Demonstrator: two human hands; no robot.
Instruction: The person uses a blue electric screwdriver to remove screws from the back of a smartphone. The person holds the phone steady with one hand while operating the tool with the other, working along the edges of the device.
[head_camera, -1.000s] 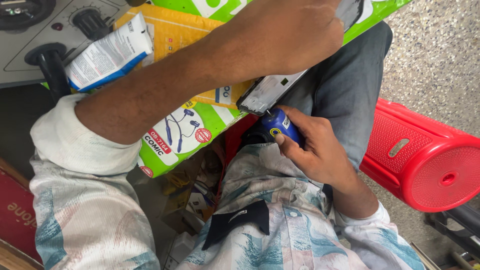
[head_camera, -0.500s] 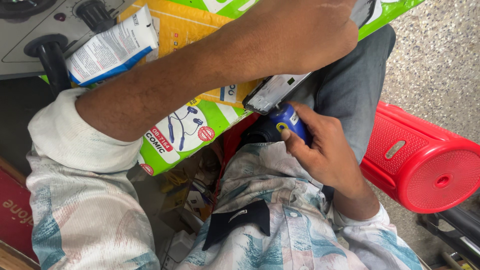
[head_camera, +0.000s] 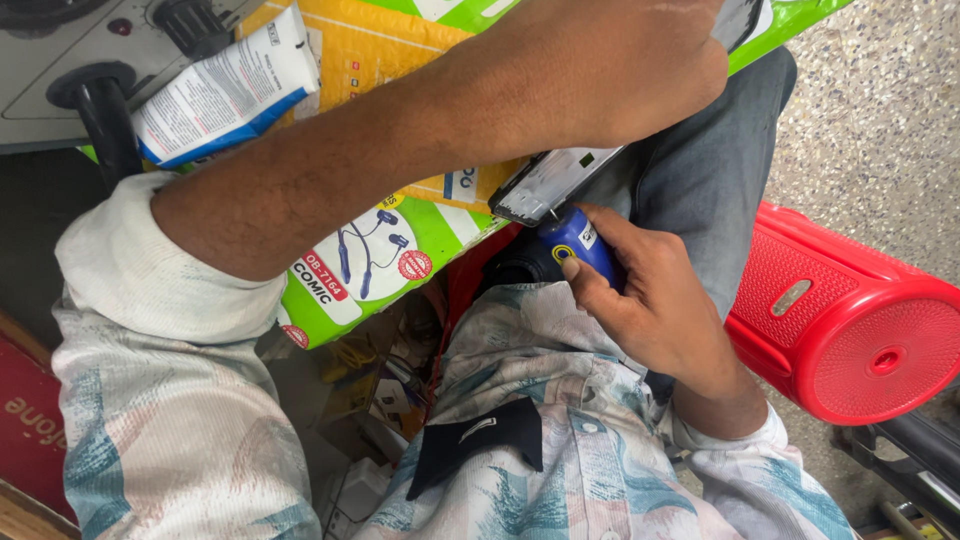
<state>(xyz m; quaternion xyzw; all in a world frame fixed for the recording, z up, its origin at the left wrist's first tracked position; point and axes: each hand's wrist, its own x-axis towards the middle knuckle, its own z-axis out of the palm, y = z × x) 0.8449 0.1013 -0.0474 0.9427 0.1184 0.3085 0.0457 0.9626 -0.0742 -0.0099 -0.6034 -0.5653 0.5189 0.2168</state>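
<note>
Right hand (head_camera: 660, 310), lower centre-right, fingers (head_camera: 572, 268) wrapped tight round a blue-handled screwdriver (head_camera: 572, 240), tip pointing to 11 o'clock and touching the corner of a flat silvery device (head_camera: 548, 185). Left hand (head_camera: 620, 70) at 12 o'clock, fingers curled down over that device, pinning it on the lap. Red stool (head_camera: 850, 330) at 3 o'clock, near the right wrist. Green-yellow earphone box (head_camera: 370, 265) under the left forearm. White-blue tube (head_camera: 225, 90) at 10 o'clock, lying on the box, beside a grey appliance with black knobs (head_camera: 60, 55).
</note>
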